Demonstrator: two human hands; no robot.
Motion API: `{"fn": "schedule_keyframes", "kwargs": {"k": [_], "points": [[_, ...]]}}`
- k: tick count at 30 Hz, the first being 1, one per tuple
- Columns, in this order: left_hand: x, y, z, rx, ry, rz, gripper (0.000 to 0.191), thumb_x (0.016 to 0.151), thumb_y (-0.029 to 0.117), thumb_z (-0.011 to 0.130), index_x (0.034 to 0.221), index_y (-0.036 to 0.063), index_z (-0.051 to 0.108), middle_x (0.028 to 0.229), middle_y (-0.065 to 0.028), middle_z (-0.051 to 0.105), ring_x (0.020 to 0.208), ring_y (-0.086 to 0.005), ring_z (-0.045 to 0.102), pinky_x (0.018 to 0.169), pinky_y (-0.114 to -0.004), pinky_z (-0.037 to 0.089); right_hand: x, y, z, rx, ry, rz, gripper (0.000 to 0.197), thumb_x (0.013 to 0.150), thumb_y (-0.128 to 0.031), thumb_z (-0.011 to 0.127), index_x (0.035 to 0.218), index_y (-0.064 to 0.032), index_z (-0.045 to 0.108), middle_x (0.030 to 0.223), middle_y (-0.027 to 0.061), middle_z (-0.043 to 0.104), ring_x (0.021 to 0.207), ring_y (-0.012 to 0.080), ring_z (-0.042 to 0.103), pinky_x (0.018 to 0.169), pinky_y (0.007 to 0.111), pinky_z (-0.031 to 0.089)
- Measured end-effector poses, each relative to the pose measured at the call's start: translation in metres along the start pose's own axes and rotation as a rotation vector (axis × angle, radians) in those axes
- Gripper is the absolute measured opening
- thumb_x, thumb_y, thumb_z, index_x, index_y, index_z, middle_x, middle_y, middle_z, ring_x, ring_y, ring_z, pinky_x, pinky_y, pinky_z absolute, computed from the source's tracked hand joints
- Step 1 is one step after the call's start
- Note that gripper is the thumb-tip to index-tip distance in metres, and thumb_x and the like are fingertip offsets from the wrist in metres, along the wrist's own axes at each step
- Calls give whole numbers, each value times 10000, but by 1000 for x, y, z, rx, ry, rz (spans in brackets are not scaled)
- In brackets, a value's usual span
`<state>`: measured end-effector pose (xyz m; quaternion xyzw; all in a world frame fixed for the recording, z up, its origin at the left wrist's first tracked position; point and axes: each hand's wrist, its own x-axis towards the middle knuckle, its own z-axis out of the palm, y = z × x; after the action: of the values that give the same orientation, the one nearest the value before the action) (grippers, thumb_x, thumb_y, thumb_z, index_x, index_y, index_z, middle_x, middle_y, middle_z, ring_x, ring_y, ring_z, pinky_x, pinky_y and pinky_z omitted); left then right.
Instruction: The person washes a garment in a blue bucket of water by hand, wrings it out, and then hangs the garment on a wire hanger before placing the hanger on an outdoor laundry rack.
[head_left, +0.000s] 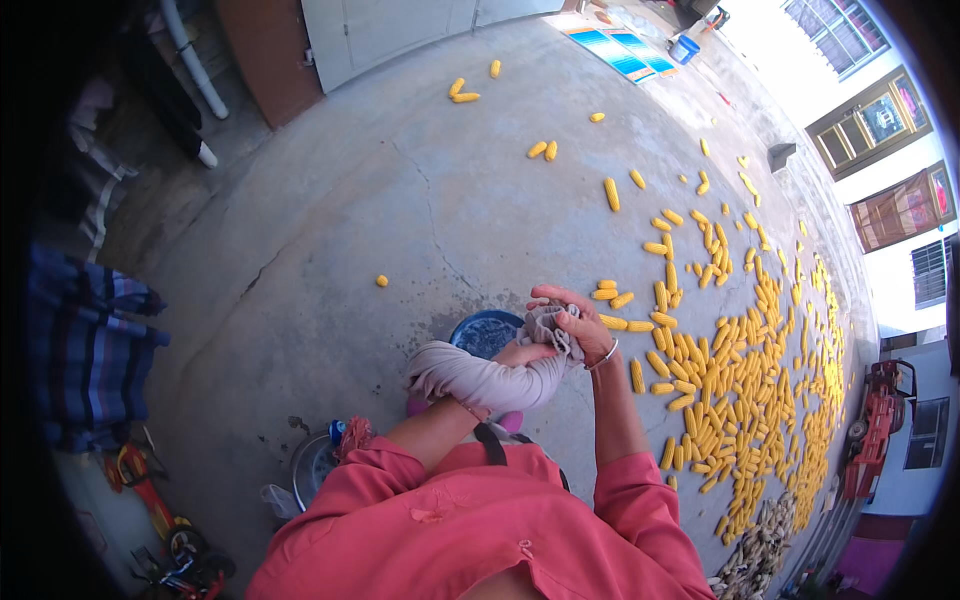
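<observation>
A pale grey cloth (487, 386), possibly a garment, hangs twisted over my left wrist and forearm. My left hand (525, 352) grips it near its bunched, ruffled end; part of that hand is hidden under the folds. My right hand (589, 334) closes around the same ruffled end, thumb pressed on the fabric and some fingers extended past it. Just below and beyond the cloth, a blue basin (459, 330) on the concrete holds foamy water. The cloth and hands cover its near side.
Many yellow corn cobs (750, 375) spread over the concrete floor (322, 225) to the right. At lower left stand a metal basin (302, 469) and a child's tricycle (150, 499). A plaid garment (90, 345) hangs at left. Far right, a red vehicle (877, 427) is parked.
</observation>
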<state>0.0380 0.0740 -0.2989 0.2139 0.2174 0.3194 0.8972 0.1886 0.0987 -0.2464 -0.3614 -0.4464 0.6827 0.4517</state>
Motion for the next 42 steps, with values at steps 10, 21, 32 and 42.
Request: {"fn": "schedule_keyframes", "kwargs": {"k": [10,21,32,42], "points": [[7,10,15,596,-72,126,584,600,83,783,1086,10,466,1058,-71,559,906,-140,557,778,-279,468,11,-5,20,-761,406,148,116,658,-100,649,709,-33,569,692,44,591,669,131,554,634,281,461],[17,-11,2,1025,364,348,747,604,194,801,1200,24,384,1118,-147,572,998,-231,586,808,-322,474,18,9,34,-1169,594,86,131,694,-152,609,764,-46,579,810,158,602,765,313,594,679,375,468],[25,-10,-19,480,60,276,409,779,5,651,1171,15,534,1123,-60,591,1023,-125,543,857,-269,446,7,-29,-3,-141,290,245,516,937,-447,427,1287,-68,424,1109,75,543,1010,189,521,810,334,468],[7,16,31,-168,-24,-378,323,902,259,525,1107,10,540,851,-143,622,726,-235,635,626,-327,541,6,20,-18,786,2,-32,758,854,-644,319,1391,-109,294,1409,161,327,1268,383,344,959,554,375]]}}
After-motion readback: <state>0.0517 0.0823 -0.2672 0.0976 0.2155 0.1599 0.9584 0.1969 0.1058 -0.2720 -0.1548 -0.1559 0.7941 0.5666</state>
